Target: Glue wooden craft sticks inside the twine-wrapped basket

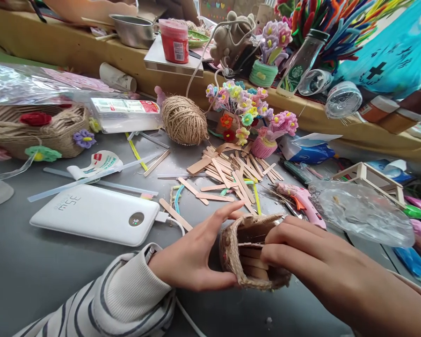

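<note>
A small basket (231, 255) made of wooden craft sticks and wrapped in jute twine lies on its side near the front of the grey table (38, 276). My left hand (192, 255) holds its left wall, thumb under and fingers over the rim. My right hand (294, 255) has its fingers pressed inside the opening against the sticks. A heap of loose wooden craft sticks (231, 173) lies just behind the basket. A ball of jute twine (184, 120) sits further back.
A white power bank (94, 214) with a cable lies at left. A pink glue gun (301, 200), clear glue sticks (91, 178), pipe-cleaner flower pots (247, 114), a twine basket (38, 131) and a plastic bag (365, 210) surround the work spot. A cluttered wooden shelf (337, 119) runs along the back.
</note>
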Demonstrator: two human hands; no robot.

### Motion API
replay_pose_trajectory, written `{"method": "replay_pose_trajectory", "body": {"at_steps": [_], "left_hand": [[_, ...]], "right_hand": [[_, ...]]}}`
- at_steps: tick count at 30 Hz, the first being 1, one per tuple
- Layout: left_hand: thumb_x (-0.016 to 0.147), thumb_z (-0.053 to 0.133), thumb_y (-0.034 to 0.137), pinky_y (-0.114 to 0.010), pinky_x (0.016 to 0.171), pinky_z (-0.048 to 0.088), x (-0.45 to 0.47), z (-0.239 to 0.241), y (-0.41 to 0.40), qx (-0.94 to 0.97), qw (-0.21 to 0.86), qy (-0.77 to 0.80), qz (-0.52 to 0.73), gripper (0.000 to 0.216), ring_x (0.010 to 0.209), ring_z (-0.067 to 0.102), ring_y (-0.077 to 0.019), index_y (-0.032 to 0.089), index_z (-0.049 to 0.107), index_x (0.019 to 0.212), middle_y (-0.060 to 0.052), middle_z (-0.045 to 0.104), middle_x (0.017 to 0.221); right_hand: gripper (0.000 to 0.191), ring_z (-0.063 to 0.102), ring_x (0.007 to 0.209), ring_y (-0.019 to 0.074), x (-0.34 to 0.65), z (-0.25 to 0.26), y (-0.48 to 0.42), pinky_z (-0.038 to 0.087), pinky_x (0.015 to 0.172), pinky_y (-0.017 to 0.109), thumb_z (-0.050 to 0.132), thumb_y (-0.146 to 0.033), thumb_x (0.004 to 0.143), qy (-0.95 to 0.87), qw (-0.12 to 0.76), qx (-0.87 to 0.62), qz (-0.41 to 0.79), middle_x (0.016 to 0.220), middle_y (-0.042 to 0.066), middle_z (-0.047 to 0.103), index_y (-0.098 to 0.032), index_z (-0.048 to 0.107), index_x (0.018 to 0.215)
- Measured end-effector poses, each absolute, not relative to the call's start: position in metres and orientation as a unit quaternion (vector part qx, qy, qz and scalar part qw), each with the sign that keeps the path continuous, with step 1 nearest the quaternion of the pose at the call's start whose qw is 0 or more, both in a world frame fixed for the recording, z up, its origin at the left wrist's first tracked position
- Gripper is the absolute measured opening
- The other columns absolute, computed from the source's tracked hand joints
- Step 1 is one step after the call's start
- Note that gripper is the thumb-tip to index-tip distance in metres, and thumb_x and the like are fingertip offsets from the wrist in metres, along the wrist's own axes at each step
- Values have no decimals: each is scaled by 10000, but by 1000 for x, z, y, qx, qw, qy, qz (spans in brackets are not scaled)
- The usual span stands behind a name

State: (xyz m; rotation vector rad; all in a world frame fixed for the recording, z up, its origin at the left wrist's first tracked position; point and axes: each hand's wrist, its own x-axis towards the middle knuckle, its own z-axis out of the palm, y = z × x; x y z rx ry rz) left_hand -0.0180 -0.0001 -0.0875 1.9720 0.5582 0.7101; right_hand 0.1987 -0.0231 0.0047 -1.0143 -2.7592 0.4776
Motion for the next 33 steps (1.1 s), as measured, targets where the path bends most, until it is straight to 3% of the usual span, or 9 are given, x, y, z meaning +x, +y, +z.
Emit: {"method": "replay_pose_trajectory", "body": {"at_steps": [8, 17, 27, 33], "left_hand": [[693, 705, 158, -346, 1090, 299, -18, -86, 1, 795, 479, 244, 280, 1002, 1272, 406, -229, 307, 22, 1410, -78, 400, 1366], [693, 715, 182, -387, 1081, 326, -19, -86, -1, 796, 469, 246, 292, 991, 1295, 383, -275, 287, 50, 1419, -109, 400, 1380], [696, 714, 182, -377, 1077, 326, -18, -84, 0, 795, 477, 231, 294, 990, 1293, 389, -270, 285, 42, 1415, -112, 396, 1382], [614, 814, 278, -438, 1105, 267, -19, -91, 2, 780, 500, 221, 304, 1107, 1311, 360, -295, 308, 55, 1419, -122, 359, 1415]], "right_hand": [[340, 496, 683, 103, 193, 7, -20, 405, 616, 197, 285, -137, 943, -920, 79, -350, 158, 763, 17, 573, -186, 562, 752], [348, 512, 659, 136, 193, 5, -26, 440, 619, 240, 379, -376, 929, -909, 100, -389, 108, 691, 31, 559, -211, 604, 721], [321, 508, 693, 102, 194, 10, -22, 412, 603, 190, 302, -132, 935, -920, 68, -351, 161, 776, 8, 578, -185, 551, 740], [273, 556, 725, 106, 204, 18, -25, 453, 632, 195, 359, -156, 925, -910, 119, -358, 169, 835, 18, 616, -216, 622, 879]]}}
